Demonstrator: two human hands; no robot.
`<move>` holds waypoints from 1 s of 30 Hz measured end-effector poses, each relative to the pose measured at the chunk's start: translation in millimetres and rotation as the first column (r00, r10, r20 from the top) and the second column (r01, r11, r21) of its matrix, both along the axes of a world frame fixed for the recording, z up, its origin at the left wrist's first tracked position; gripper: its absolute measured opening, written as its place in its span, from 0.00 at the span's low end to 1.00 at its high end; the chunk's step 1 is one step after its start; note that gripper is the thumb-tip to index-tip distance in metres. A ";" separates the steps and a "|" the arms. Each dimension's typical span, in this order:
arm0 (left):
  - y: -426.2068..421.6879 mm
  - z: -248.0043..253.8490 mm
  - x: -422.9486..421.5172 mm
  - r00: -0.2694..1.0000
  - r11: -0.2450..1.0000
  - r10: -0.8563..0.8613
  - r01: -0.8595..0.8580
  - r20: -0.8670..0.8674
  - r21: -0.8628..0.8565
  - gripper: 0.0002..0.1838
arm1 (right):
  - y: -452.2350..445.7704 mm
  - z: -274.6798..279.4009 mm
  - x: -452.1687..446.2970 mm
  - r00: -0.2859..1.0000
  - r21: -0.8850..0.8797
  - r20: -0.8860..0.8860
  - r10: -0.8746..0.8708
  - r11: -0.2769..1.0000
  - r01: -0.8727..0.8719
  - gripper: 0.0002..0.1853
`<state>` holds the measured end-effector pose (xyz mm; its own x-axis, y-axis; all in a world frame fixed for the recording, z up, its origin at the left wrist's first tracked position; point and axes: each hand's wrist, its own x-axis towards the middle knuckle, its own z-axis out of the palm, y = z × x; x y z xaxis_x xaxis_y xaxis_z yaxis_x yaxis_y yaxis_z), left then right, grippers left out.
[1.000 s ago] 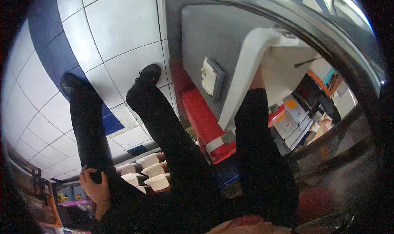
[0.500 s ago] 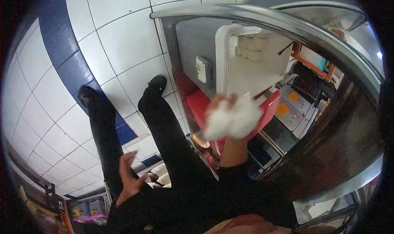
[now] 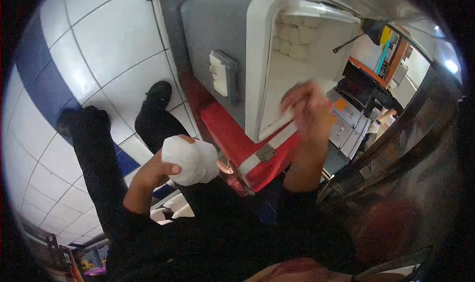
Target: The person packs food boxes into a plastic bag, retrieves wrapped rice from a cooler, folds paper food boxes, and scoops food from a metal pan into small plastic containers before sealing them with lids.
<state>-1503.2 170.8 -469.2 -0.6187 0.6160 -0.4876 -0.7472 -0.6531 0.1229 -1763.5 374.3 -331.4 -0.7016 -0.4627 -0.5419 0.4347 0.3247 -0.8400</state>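
Note:
My left hand [image 3: 166, 169] is closed around white dough balls [image 3: 192, 163], which are pressed together into a lumpy cluster above my legs. My right hand [image 3: 308, 106] is over the near side of the cooler's opening, its fingers bent and smeared by motion; I see no dough in it. The cooler [image 3: 232, 138] is red outside with a white inner rim, and its grey lid [image 3: 203, 29] is swung open on the left. More pale dough balls [image 3: 294, 37] lie in rows at the far end inside.
A metal-edged counter [image 3: 396, 188] runs close along my right. Beyond the cooler are grey cabinets with orange labels [image 3: 340, 103] and part of another person [image 3: 383, 123]. White and blue floor tiles [image 3: 114, 44] lie to the left, where my feet are.
The dough balls have passed from my right hand to my left, which was empty and open. My right hand has moved back over the cooler, and the view has shifted closer to it.

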 end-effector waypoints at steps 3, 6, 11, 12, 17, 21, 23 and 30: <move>29.1 -1.2 -9.5 0.996 0.998 -0.051 0.053 -0.069 0.034 0.41 | 74.6 -63.8 -78.9 0.967 0.676 -0.242 -0.076 0.702 0.224 0.21; 60.4 16.5 -20.1 0.984 0.997 -0.069 0.072 -0.163 0.016 0.41 | 153.1 -139.0 -115.1 0.760 0.957 0.274 0.589 -0.244 -0.156 0.30; 98.5 50.3 -47.3 0.951 0.996 -0.084 0.071 -0.296 -0.054 0.41 | 156.4 -168.2 -125.0 0.654 0.793 0.575 0.492 -0.532 -0.297 0.39; 107.1 54.4 -54.6 0.942 0.995 -0.085 0.065 -0.325 -0.073 0.41 | 157.9 -170.3 -128.6 0.636 0.796 0.576 0.513 -0.528 -0.295 0.38; 132.5 64.2 -72.9 0.911 0.989 -0.113 0.066 -0.396 -0.130 0.40 | 187.2 -211.4 -132.8 0.261 0.813 0.577 0.774 -0.575 -0.094 0.32; 130.7 60.6 -71.9 0.905 0.986 -0.144 0.094 -0.400 -0.141 0.40 | 193.4 -233.5 -133.8 0.643 0.927 0.306 0.702 -0.067 -0.369 0.29; 129.1 58.0 -71.3 0.902 0.985 -0.152 0.106 -0.404 -0.135 0.40 | 202.3 -234.7 -124.0 0.180 0.890 0.453 0.873 -0.433 -0.140 0.29; 119.8 52.5 -70.6 0.897 0.983 -0.177 0.137 -0.406 -0.126 0.40 | 200.5 -237.3 -136.0 0.329 0.874 0.477 0.815 -0.403 -0.271 0.34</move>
<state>-1573.8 290.6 -416.7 -0.6759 0.6865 -0.2680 -0.7075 -0.5028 0.4966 -1899.5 574.8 -568.7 -0.5955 -0.1596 -0.7873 -0.7050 0.5737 0.4169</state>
